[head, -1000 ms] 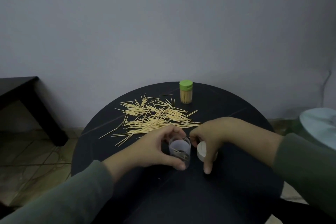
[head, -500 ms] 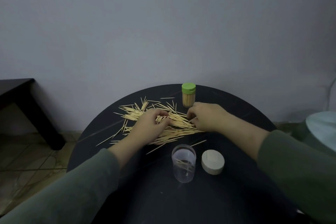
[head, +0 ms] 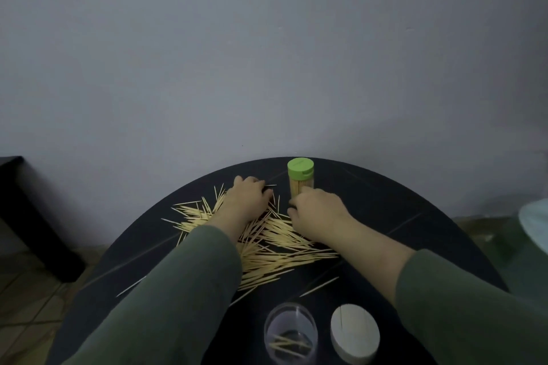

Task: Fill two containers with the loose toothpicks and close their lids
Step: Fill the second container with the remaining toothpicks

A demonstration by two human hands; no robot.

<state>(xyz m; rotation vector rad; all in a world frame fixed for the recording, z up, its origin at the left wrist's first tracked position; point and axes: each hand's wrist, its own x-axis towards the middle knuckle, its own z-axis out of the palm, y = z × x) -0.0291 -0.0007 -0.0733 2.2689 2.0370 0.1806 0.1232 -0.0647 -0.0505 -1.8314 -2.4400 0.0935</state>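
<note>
Loose toothpicks (head: 275,249) lie in a wide pile on the round black table (head: 415,222). My left hand (head: 247,198) rests on the pile's far left part, fingers bent down over its far edge. My right hand (head: 317,212) lies knuckles up on the far right part, just in front of the green-lidded container (head: 300,176), which is full of toothpicks. Both hands' fingertips are hidden, so any grip cannot be seen. An open clear container (head: 290,332) with a few toothpicks inside stands at the near edge, its white lid (head: 354,333) lying beside it on the right.
A single toothpick (head: 318,286) lies apart between the pile and the clear container. A dark low table (head: 26,216) stands on the tiled floor at the left. A pale round object (head: 533,222) shows at the right edge. A grey wall is close behind the table.
Both hands left the clear container and its lid, went to the pile, and have now reached further to its far edge. The view tilted up and closer.
</note>
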